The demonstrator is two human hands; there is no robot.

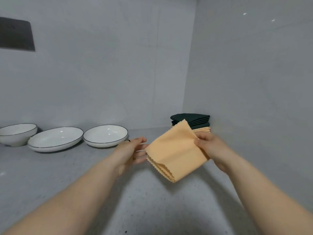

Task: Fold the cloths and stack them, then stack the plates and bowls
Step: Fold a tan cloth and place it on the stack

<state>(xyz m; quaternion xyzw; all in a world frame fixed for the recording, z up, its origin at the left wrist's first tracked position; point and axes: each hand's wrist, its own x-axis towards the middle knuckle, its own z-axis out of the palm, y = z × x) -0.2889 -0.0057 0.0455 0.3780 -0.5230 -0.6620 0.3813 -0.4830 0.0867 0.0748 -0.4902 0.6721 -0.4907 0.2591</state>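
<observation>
The right hand (210,146) pinches the right edge of a folded orange cloth (176,155), thumb on top and fingers curled beneath, and holds it in the air above the grey bench (152,209). The cloth hangs to the left of that hand and slopes down toward the person, its wavy-cut edges lying in several layers along the lower left side. The left hand (130,153) is spread, fingers straight and slightly apart, with the fingertips touching the cloth's left corner; it grips nothing. The cloth thus sits between the two hands, touching both. Just beyond the right hand, in the corner where the two walls meet, stands a stack on the bench: dark cloths (191,120) folded on top and pale orange cloths (202,129) under them, of which only a thin strip of edges shows above the right knuckles. The upper corner of the held cloth covers the stack's left front part. To the left of the left hand, and a little beyond it, a white plate (105,135) with a dark rim lies on the bench, near the fingertips but apart from them. Further left lies a second plate (55,138), just beside the first, and furthest from the hand a white bowl (17,133), all unstacked in a row.
</observation>
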